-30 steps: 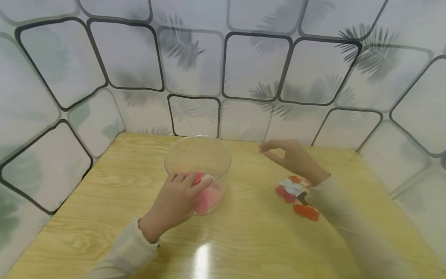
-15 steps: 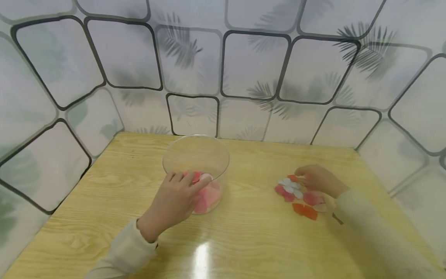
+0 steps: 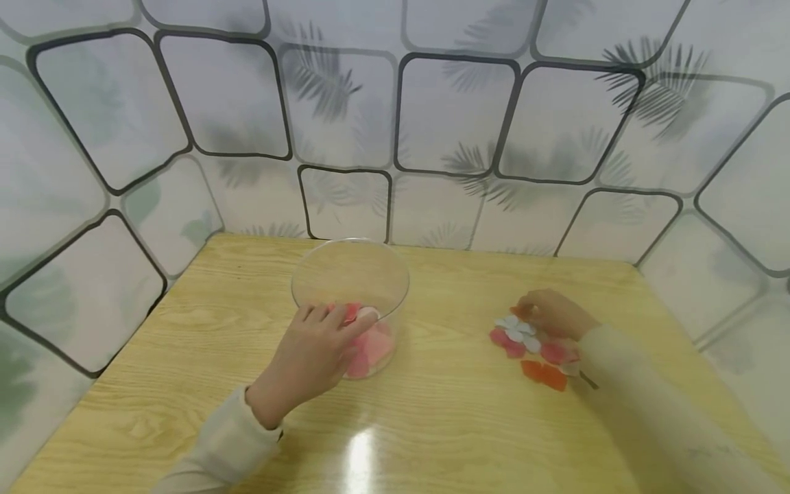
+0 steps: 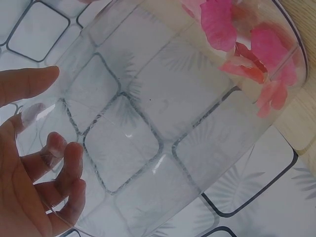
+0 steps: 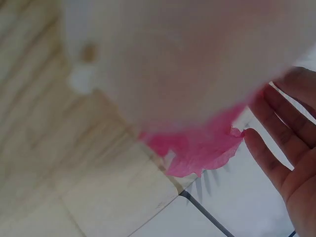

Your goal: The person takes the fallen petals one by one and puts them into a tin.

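Note:
My left hand [image 3: 311,357] grips the near side of a clear, wide-mouthed container [image 3: 395,274], which stands on the table. In the left wrist view the fingers [image 4: 71,197] curl at its rim and the thumb lies apart from them. Pink and red petals [image 4: 269,54] lie at the container's bottom. My right hand [image 3: 558,315] is low over a small pile of artificial petals, its fingertips at an orange petal [image 3: 518,313]; whether they pinch it I cannot tell. Beside it lie white petals [image 3: 518,329]. A pink petal [image 5: 207,150] shows near the fingers in the right wrist view.
The wood-grain table [image 3: 444,418] meets patterned panels [image 3: 444,213] along its back and sides. A separate orange-red petal [image 3: 543,374] lies nearest me in the pile, with pink petals [image 3: 555,353] behind it. A small dark strip [image 3: 589,381] lies by the right sleeve.
My right hand has come down from the air beside the container, moving right and toward me to the petal pile. The left hand keeps its grip on the container, which has not moved.

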Demonstrator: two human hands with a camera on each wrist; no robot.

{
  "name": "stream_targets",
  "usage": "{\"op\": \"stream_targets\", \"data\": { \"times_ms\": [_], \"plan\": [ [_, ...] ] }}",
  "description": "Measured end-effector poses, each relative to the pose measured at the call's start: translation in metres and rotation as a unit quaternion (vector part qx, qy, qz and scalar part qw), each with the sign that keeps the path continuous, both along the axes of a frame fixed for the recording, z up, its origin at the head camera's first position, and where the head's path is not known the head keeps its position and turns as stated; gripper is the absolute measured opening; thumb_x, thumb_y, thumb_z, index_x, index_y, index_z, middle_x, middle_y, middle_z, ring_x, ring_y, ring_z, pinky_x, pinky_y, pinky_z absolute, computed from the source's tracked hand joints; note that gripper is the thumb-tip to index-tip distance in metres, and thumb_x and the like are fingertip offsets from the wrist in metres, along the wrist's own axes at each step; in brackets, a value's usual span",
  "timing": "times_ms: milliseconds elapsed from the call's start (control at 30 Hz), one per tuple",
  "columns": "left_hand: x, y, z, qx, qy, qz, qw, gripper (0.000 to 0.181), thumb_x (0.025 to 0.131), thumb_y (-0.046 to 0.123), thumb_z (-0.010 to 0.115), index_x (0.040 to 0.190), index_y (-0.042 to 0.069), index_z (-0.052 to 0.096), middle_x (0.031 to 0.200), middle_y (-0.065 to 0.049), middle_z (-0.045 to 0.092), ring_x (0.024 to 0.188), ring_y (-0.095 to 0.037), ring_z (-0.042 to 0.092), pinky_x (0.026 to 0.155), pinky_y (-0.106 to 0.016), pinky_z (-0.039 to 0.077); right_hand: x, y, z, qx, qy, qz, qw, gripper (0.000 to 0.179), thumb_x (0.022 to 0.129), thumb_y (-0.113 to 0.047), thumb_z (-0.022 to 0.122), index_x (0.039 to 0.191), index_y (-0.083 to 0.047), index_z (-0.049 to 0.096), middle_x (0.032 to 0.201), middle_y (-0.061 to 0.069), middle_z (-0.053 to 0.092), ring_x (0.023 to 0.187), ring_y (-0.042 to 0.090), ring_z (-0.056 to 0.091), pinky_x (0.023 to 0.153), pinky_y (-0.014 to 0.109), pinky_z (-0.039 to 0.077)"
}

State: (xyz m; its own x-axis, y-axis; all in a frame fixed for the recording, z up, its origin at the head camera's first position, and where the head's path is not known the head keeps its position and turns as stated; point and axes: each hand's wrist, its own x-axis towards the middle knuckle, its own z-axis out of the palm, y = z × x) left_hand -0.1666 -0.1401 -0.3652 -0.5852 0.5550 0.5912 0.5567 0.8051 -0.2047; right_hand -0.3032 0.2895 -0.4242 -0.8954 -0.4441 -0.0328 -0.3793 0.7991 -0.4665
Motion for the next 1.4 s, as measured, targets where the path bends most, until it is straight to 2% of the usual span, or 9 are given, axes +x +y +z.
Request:
{"op": "stream_targets", "data": {
  "times_ms": [67,100,467,700,900,1067,1233,1333,1400],
  "plan": [
    [0.000,0.000,0.000,-0.002,0.000,0.001,1.0000,0.051,0.067,0.017,0.075,0.112,0.026,0.054,0.081,-0.001,0.056,0.065,-0.023,0.053,0.065,-0.035,0.043,-0.003,-0.001,-0.001,0.012,0.020,0.010,0.9997,0.013,0.086,-0.009,0.062,0.096,-0.005,0.070,0.093,0.006,0.070,0.088,0.023,0.065,0.083,0.040,0.051],
    [0.000,0.000,0.000,-0.003,-0.001,0.000,1.0000,0.051,0.067,0.017,0.075,0.112,0.026,0.054,0.081,-0.001,0.056,0.065,-0.023,0.053,0.066,-0.035,0.043,-0.005,0.000,-0.001,0.048,0.077,0.029,0.9955,0.011,0.084,-0.009,0.065,0.093,-0.006,0.071,0.090,0.004,0.071,0.087,0.021,0.064,0.082,0.041,0.050],
    [0.001,0.001,0.002,-0.004,0.004,0.000,1.0000,0.050,0.067,0.019,0.076,0.111,0.025,0.054,0.079,-0.001,0.054,0.063,-0.023,0.052,0.063,-0.034,0.043,-0.012,0.000,0.009,0.065,0.142,0.035,0.9871,0.009,0.081,-0.008,0.068,0.089,-0.007,0.071,0.089,0.007,0.071,0.082,0.024,0.063,0.078,0.044,0.050],
    [0.001,0.000,0.001,-0.008,0.004,0.002,1.0000,0.051,0.067,0.019,0.076,0.112,0.026,0.054,0.079,-0.001,0.055,0.063,-0.023,0.052,0.063,-0.034,0.043,-0.002,-0.032,0.062,0.051,0.310,0.114,0.9425,0.010,0.074,0.000,0.073,0.081,-0.006,0.071,0.079,0.005,0.071,0.075,0.023,0.067,0.071,0.040,0.054],
    [0.001,0.000,0.001,-0.003,0.002,0.000,1.0000,0.052,0.066,0.021,0.077,0.112,0.026,0.053,0.080,-0.001,0.056,0.064,-0.024,0.053,0.064,-0.034,0.043,0.015,-0.090,0.118,-0.016,0.389,0.186,0.9019,0.020,0.069,0.006,0.075,0.083,-0.007,0.070,0.080,0.004,0.070,0.075,0.020,0.065,0.071,0.038,0.052],
    [0.001,-0.001,0.001,-0.007,0.005,0.005,1.0000,0.052,0.066,0.021,0.077,0.112,0.026,0.054,0.079,-0.001,0.055,0.063,-0.023,0.052,0.063,-0.033,0.042,0.026,-0.147,0.143,-0.036,0.405,0.227,0.8849,0.014,0.074,-0.002,0.075,0.085,-0.010,0.071,0.081,0.003,0.071,0.074,0.018,0.064,0.069,0.035,0.051],
    [0.000,0.000,0.002,-0.014,0.008,0.002,0.9999,0.054,0.065,0.022,0.078,0.113,0.026,0.053,0.083,-0.001,0.056,0.065,-0.023,0.053,0.064,-0.033,0.042,0.028,-0.189,0.147,-0.024,0.412,0.253,0.8750,0.007,0.078,-0.005,0.072,0.084,-0.008,0.071,0.081,0.003,0.070,0.076,0.019,0.064,0.074,0.036,0.051],
    [0.000,0.000,0.002,-0.018,0.012,0.003,0.9998,0.054,0.065,0.023,0.078,0.112,0.025,0.052,0.084,-0.001,0.057,0.065,-0.023,0.053,0.064,-0.033,0.043,0.027,-0.206,0.145,0.002,0.392,0.266,0.8807,0.005,0.080,-0.007,0.071,0.084,-0.007,0.071,0.081,0.003,0.070,0.076,0.019,0.064,0.075,0.036,0.051],
    [0.000,0.000,0.002,-0.022,0.014,0.005,0.9997,0.053,0.066,0.023,0.077,0.112,0.025,0.052,0.083,-0.001,0.056,0.065,-0.023,0.053,0.064,-0.033,0.043,0.027,-0.214,0.144,0.028,0.356,0.273,0.8934,0.006,0.081,-0.009,0.070,0.087,-0.007,0.071,0.084,0.003,0.071,0.080,0.019,0.066,0.078,0.036,0.051]
  ]
}}
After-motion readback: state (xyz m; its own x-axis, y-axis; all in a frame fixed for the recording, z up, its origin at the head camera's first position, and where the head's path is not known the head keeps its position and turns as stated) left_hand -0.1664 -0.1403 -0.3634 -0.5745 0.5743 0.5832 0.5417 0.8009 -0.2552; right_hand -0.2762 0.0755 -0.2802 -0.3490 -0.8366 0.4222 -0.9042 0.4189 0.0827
